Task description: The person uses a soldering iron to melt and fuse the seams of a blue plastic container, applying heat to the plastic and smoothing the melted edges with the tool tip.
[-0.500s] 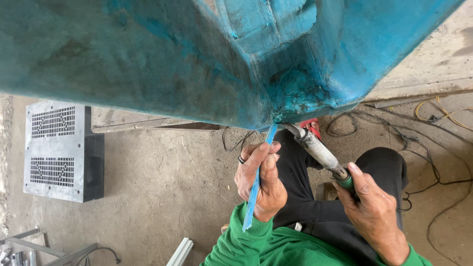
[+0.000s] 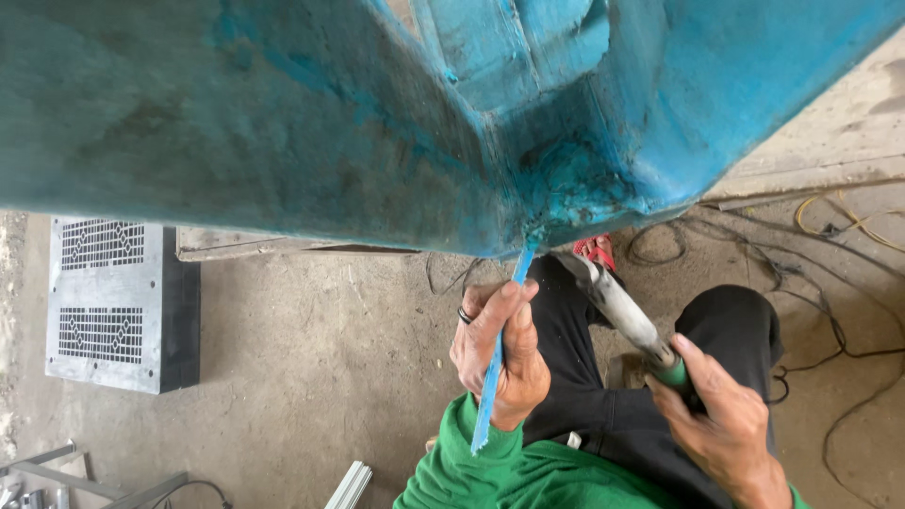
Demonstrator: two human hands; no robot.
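The fingers (image 2: 514, 306) of the left hand (image 2: 500, 353) are clenched around a thin blue strip (image 2: 495, 363), which runs through the fist at the lower centre of the frame. The strip slants up and slightly right; its upper end meets the bottom corner of a large blue moulded body (image 2: 283, 123) that fills the whole upper part of the frame, and its lower end pokes out below the hand, over the green sleeve (image 2: 471, 471). A dark ring sits on one finger of that hand.

The right hand (image 2: 721, 424), at the lower right, grasps the green handle of a grey power tool (image 2: 622, 311). The tool's barrel angles up and left towards the same corner of the blue body, and its tip lies just beside the top of the strip; whether they touch cannot be told.

Black trousers (image 2: 603, 415) show between the two hands. On the concrete floor (image 2: 311, 377), a grey perforated box (image 2: 113, 302) stands at the left, and cables (image 2: 830, 245) trail across the right side.
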